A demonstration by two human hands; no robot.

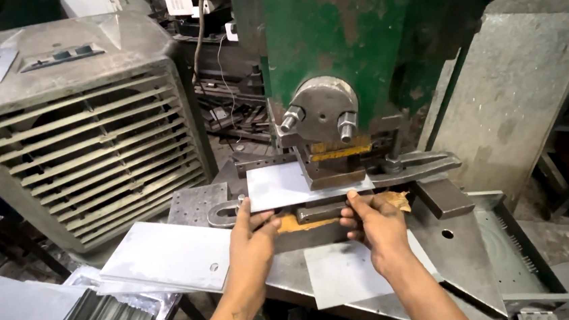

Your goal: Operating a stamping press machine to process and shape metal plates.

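Both hands pinch the near edge of a flat, pale grey rectangular metal sheet (285,185): the left hand (251,234) closed on its left corner, the right hand (372,222) on its right. Beyond the fingertips, the sheet lies under the green press machine (336,47). Left of the left hand, a stack of grey metal sheets (170,255) rests on the steel worktop (465,261).

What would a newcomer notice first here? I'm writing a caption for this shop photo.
The green press towers at top centre, its round bolted head just above a small metal sheet. Both hands hold that sheet's near edge: the left hand at its left end, the right hand at its right. A big louvred cooler fills the left, with flat sheets stacked below it.
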